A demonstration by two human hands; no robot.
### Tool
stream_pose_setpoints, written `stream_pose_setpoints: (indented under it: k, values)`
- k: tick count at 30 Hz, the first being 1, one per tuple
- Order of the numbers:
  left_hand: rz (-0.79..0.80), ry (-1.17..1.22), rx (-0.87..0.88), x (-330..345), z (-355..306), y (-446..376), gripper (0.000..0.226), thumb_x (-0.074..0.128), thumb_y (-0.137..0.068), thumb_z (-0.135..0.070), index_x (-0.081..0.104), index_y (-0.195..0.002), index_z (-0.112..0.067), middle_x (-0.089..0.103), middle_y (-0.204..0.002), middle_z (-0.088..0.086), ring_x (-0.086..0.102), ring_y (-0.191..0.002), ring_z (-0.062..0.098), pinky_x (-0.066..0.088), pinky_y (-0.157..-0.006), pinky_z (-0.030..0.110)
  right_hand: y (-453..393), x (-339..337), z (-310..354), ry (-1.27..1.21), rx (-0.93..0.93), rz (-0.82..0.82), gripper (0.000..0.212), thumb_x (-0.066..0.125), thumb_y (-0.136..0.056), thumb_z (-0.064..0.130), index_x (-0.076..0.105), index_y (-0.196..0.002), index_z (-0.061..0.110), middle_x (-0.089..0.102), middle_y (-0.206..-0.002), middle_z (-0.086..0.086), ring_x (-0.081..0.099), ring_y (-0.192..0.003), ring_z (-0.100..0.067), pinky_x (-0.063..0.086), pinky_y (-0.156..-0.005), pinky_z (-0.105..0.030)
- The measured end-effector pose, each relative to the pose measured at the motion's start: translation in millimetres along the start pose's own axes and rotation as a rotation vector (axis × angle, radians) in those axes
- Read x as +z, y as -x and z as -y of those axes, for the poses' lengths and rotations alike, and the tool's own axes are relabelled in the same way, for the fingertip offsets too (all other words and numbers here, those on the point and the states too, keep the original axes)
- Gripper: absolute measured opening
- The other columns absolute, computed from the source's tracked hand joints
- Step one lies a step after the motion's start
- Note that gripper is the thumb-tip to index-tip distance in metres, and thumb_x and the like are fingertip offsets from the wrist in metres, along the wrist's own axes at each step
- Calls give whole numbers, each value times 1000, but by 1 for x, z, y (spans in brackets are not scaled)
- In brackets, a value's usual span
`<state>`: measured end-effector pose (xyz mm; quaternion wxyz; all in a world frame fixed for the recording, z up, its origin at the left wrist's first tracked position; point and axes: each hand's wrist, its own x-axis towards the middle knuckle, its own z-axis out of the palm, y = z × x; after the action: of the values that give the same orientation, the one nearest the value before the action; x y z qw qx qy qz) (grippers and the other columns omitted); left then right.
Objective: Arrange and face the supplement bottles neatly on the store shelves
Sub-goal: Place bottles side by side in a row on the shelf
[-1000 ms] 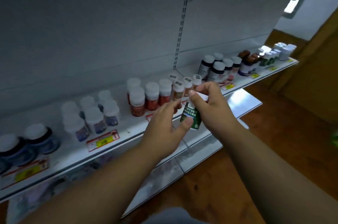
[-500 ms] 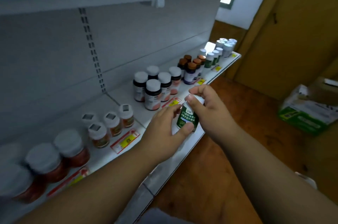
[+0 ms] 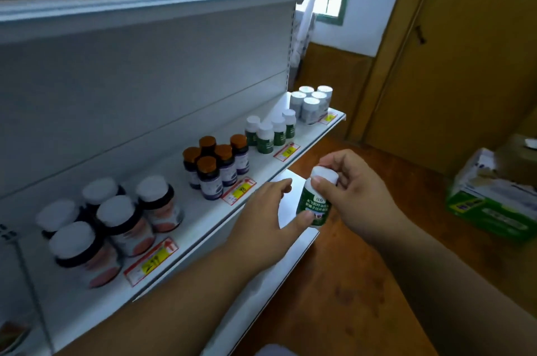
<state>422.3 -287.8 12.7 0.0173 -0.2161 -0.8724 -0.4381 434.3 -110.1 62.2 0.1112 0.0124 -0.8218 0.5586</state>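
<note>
A person is holding a green bottle (image 3: 315,204) in the air in front of the white shelf (image 3: 261,181), out past its front lip and above the wooden floor (image 3: 334,297). The bottle is small and round, with a plain white screw cap and a deep green label bearing white print and a red-and-white patch near the base; the print is too blurred to read. It is tilting slightly, cap up and leaning to the right.

The right hand (image 3: 353,196) is gripping the top of it, fingers curling over the white cap and the thumb pressing on the shoulder just under the cap. The left hand (image 3: 267,220) is reaching in from below, its thumb touching the lower label while its other fingers are lying loosely bent and spread behind the bottle; whether they are touching it cannot be told.

On the shelf, four matching green bottles (image 3: 271,132) are standing in a loose cluster behind a yellow price tag (image 3: 287,151). To their left a group of amber-capped bottles (image 3: 216,166) with purple labels is standing upright, and farther left broad white-capped jars (image 3: 110,225) with orange labels are blurring toward the edge. At the far right end of the shelf a cluster of pale white-capped bottles (image 3: 312,101) is sitting. A green and white carton (image 3: 491,204) is resting on the floor to the right.
</note>
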Motion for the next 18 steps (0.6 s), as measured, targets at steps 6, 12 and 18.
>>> stream_pose_setpoints:
  k: [6,12,18]
  values:
    - [-80,6,3,29,5,-89,58,54,-81,-62,45,-133,-38,52,-124,-19,48,-116,3,44,-96,36,-92,-16,-38,-88,7,132,23,73,-82,17,60,-92,32,69,-93,4,67,-90,-16,57,-78,-34]
    - [-149,8,-23,33,27,-176,57,58,-80,-61,45,-130,-37,53,-124,-18,50,-114,3,48,-93,36,-193,-25,-50,-32,-20,197,23,75,-82,23,60,-96,34,70,-97,6,70,-88,-13,59,-72,-29]
    - [-366,-267,-148,32,37,-235,67,51,-76,-70,40,-130,-34,50,-124,-11,43,-108,1,34,-87,16,-286,-28,-48,7,-145,263,22,72,-82,32,58,-98,38,67,-99,19,68,-90,-4,57,-70,-20]
